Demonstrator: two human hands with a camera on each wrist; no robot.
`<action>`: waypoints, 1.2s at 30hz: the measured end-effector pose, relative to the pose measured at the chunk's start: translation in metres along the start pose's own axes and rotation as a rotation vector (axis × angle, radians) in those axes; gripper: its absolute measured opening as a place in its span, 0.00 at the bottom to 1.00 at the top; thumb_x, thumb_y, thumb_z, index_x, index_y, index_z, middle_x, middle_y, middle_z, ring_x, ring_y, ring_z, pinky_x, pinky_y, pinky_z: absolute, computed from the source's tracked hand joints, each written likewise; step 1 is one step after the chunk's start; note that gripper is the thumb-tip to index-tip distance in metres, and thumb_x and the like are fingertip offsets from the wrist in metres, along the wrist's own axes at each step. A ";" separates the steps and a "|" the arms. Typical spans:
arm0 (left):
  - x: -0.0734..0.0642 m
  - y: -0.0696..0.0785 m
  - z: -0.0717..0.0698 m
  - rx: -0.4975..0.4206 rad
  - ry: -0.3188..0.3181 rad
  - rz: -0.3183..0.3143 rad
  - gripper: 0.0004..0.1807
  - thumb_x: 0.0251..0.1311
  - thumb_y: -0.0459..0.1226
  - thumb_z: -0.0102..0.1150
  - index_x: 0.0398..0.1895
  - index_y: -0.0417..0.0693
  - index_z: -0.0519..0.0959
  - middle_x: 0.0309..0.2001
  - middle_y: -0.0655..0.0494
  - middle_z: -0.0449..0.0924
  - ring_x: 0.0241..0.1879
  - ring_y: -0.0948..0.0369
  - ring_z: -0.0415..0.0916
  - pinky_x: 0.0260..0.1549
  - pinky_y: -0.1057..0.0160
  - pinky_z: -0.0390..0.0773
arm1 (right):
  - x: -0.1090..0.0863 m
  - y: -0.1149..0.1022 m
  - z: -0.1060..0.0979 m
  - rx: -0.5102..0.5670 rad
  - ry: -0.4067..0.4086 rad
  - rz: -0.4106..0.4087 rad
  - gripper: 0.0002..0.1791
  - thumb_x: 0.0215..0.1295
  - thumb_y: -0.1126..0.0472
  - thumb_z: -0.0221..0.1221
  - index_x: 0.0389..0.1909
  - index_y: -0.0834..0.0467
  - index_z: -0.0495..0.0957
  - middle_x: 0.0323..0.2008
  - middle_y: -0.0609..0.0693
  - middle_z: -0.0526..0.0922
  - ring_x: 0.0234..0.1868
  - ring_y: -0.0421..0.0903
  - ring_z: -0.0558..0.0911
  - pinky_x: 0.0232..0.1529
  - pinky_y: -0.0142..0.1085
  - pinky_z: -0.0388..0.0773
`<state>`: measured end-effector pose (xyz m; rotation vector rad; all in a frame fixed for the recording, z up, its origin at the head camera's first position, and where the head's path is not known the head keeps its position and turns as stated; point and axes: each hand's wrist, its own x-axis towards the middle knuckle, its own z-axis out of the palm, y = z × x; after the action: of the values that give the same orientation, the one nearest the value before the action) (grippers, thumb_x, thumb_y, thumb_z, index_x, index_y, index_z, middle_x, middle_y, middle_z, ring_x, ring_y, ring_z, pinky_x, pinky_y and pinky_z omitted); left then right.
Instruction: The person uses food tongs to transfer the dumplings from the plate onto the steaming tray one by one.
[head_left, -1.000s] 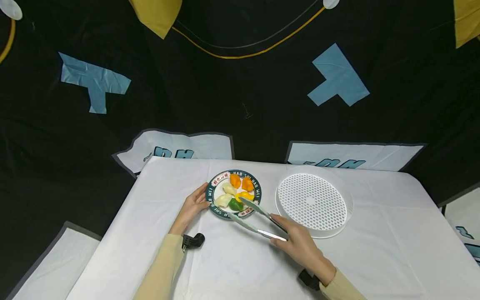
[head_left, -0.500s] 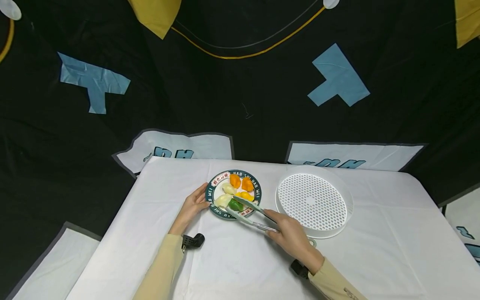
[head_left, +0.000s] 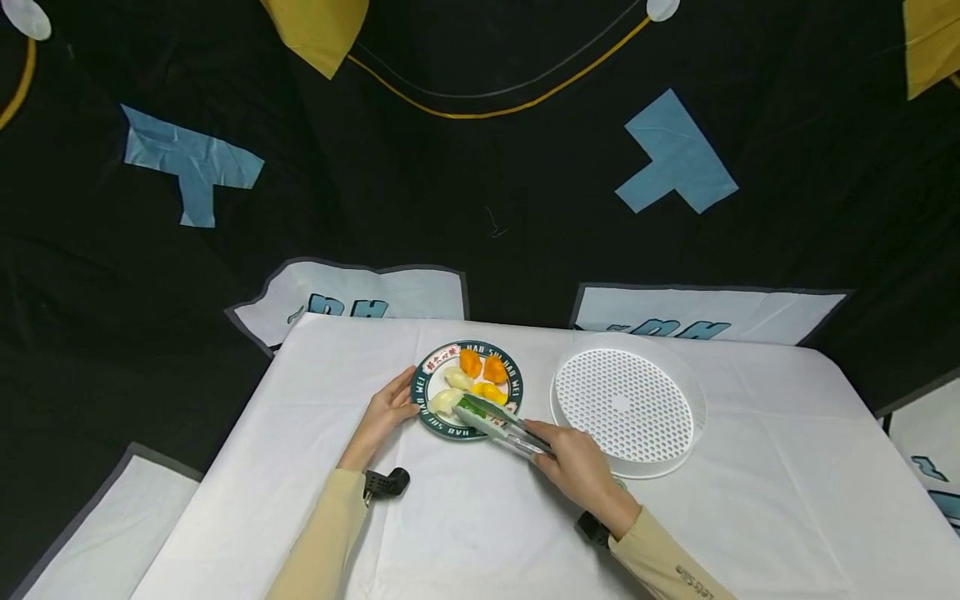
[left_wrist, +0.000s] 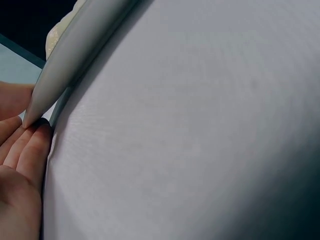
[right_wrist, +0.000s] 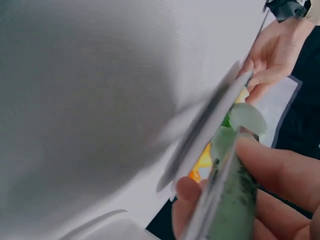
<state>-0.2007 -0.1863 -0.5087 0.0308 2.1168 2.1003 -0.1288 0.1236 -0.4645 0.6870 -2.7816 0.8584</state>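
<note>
My left hand (head_left: 386, 412) pinches the left rim of a round plate (head_left: 513, 367) with a dark green patterned border. The left wrist view shows the thumb above the rim and the fingers (left_wrist: 32, 152) under it. My right hand (head_left: 581, 465) grips metal tongs (head_left: 501, 412) with pale green tips, squeezed nearly together. Those tips lie on both sides of a small green dumpling-shaped piece (head_left: 471, 406) at the plate's near side, partly hiding it. Around it on the plate sit pale dumpling-shaped pieces (head_left: 445, 402), yellow food (head_left: 491, 394) and two orange pieces (head_left: 470, 362).
A round white steamer tray (head_left: 622, 404) with a perforated base stands right of the plate, close to my right hand. White cloth (head_left: 465, 533) covers the table. Behind its far edge hangs a black backdrop (head_left: 495, 192).
My right hand has moved left and slightly up with the tongs. Their tips have come together from wide apart, around the green piece. The left hand and plate have stayed put.
</note>
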 end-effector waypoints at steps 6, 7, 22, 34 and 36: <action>0.000 0.000 0.000 0.020 0.010 -0.017 0.41 0.56 0.21 0.50 0.74 0.38 0.50 0.73 0.44 0.49 0.70 0.52 0.54 0.62 0.69 0.64 | -0.001 0.001 0.003 -0.004 0.068 -0.030 0.22 0.51 0.70 0.67 0.50 0.61 0.82 0.47 0.54 0.84 0.45 0.50 0.83 0.41 0.43 0.83; 0.000 0.000 0.000 0.018 0.012 -0.018 0.41 0.56 0.21 0.50 0.74 0.38 0.50 0.73 0.44 0.49 0.70 0.52 0.54 0.63 0.69 0.63 | -0.001 0.001 0.003 -0.002 0.077 -0.037 0.22 0.51 0.70 0.66 0.50 0.61 0.82 0.47 0.54 0.84 0.45 0.50 0.83 0.41 0.43 0.84; -0.001 0.000 0.000 -0.037 -0.011 -0.015 0.40 0.57 0.20 0.48 0.74 0.38 0.49 0.73 0.43 0.49 0.70 0.52 0.53 0.63 0.68 0.64 | 0.008 0.010 -0.015 0.066 0.139 -0.162 0.22 0.47 0.71 0.67 0.48 0.62 0.83 0.44 0.53 0.85 0.41 0.46 0.84 0.36 0.39 0.84; -0.001 -0.001 -0.001 -0.037 -0.013 -0.008 0.40 0.57 0.20 0.48 0.74 0.38 0.49 0.73 0.43 0.49 0.70 0.52 0.53 0.62 0.68 0.64 | 0.017 0.021 -0.034 0.055 0.097 -0.192 0.23 0.47 0.71 0.67 0.48 0.58 0.84 0.42 0.51 0.86 0.32 0.40 0.81 0.26 0.32 0.79; 0.000 -0.002 -0.001 -0.042 -0.016 -0.005 0.40 0.57 0.20 0.48 0.74 0.37 0.49 0.73 0.43 0.49 0.70 0.52 0.53 0.62 0.69 0.64 | 0.017 0.023 -0.037 0.059 0.088 -0.186 0.23 0.47 0.71 0.67 0.48 0.58 0.84 0.42 0.51 0.86 0.28 0.38 0.78 0.24 0.30 0.76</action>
<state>-0.2003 -0.1878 -0.5103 0.0375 2.0617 2.1337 -0.1547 0.1546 -0.4408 0.8787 -2.5753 0.9125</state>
